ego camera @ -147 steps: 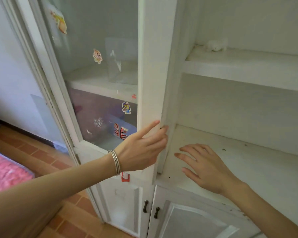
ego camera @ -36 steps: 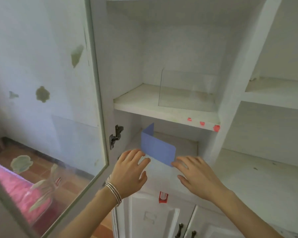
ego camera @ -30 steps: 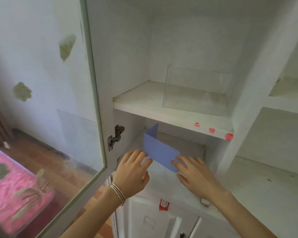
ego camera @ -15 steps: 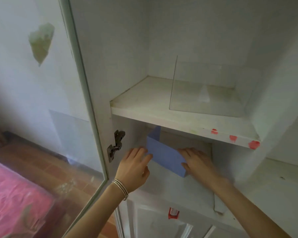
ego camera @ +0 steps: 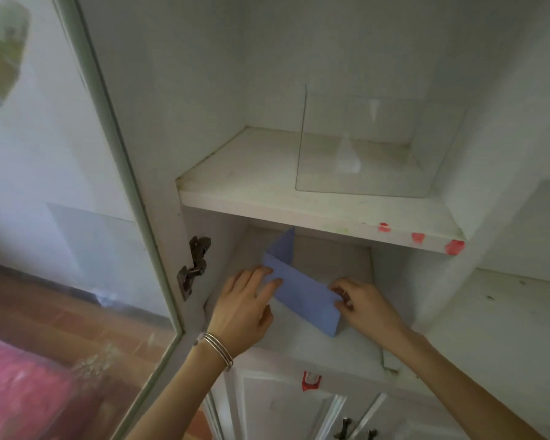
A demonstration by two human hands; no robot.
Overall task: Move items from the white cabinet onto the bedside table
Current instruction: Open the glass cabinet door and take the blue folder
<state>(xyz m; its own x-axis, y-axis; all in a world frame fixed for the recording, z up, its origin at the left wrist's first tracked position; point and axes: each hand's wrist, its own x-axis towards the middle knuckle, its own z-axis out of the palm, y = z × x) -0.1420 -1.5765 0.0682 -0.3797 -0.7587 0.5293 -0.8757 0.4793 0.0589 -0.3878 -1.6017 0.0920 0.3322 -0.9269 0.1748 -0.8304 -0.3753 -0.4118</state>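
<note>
A blue box (ego camera: 302, 290) with thin upright walls stands on the lower shelf of the white cabinet (ego camera: 340, 217). My left hand (ego camera: 245, 308) presses its fingers against the box's left front corner. At the box's right front corner my right hand (ego camera: 361, 301) curls its fingers over the top edge. Both hands are inside the lower compartment. A clear plastic box (ego camera: 369, 144) sits on the shelf above, at its right side.
The cabinet's glass door (ego camera: 77, 185) stands swung out to the left, with a metal hinge (ego camera: 192, 266) at its frame. Behind the glass I see red floor tiles and a pink bed (ego camera: 23, 385). Lower cabinet doors with dark handles (ego camera: 343, 428) are below.
The glass door has been swung open since the earliest frame. Both hands have moved from in front of the shelf onto the blue box, one at each front corner. My view has moved closer.
</note>
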